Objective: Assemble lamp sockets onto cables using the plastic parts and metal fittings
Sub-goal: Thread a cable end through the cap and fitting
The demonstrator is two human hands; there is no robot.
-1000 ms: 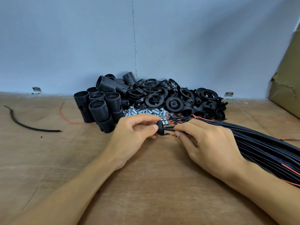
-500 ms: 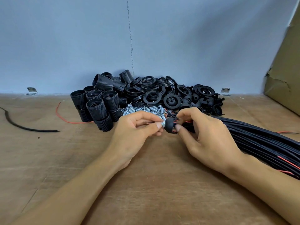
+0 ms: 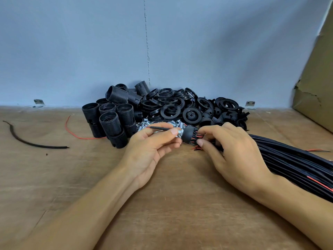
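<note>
Centrally, just above the wooden table [image 3: 171, 204], the left hand [image 3: 153, 148] pinches a small black socket cap [image 3: 187, 135] between thumb and curled fingers. A silvery metal fitting [image 3: 180, 132] sits against the cap's left face, and thin black and red leads [image 3: 156, 127] poke out leftward over the knuckles. The right hand [image 3: 234, 152] pinches the cable [image 3: 195, 137] just right of the cap, with the fingertips close to it.

Behind the hands, touching one another, lie ribbed threaded barrels [image 3: 111, 121], flat black rings [image 3: 171, 110] and a small heap of loose fittings [image 3: 143, 124]. The cable bundle [image 3: 297, 165] runs from under the right hand to the right edge. The blue wall [image 3: 108, 51] closes the back, and a torn cardboard box [image 3: 317, 91] leans at the far right. A black cable offcut [image 3: 36, 144] and a red wire [image 3: 77, 135] lie to the left, well apart from the hands. Bare wood spreads between the forearms and toward the near edge.
</note>
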